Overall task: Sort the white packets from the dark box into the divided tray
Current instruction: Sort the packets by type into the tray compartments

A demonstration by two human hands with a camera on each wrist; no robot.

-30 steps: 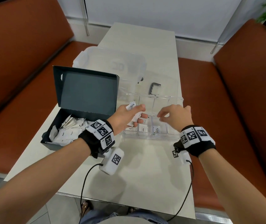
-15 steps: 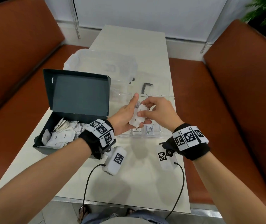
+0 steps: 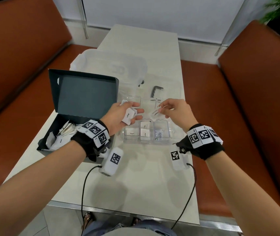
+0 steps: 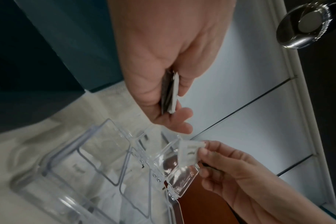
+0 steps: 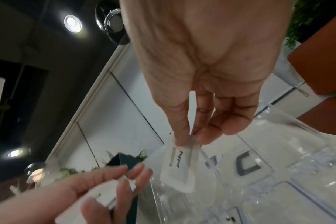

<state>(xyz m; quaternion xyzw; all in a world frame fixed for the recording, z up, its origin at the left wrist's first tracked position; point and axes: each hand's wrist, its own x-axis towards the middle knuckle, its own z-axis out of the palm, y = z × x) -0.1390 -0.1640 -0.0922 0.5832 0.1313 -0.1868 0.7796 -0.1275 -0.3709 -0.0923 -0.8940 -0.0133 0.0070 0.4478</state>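
The dark box stands open at the left of the table, with several white packets inside. My left hand holds a small stack of white packets above the left end of the clear divided tray. My right hand pinches a single white packet by its top edge over the tray's middle. In the right wrist view that packet hangs from thumb and forefinger. The left wrist view shows the stack edge-on in my left hand. Packets lie in three of the tray's front compartments.
The tray's clear lid lies open behind it with a dark handle on it. A translucent plastic container sits further back. Orange-brown benches flank the pale table. Wrist cables hang over the table's near edge.
My hands, which met at the stack half a second ago, have parted. The right hand has drawn one packet off the stack and moved right over the tray.
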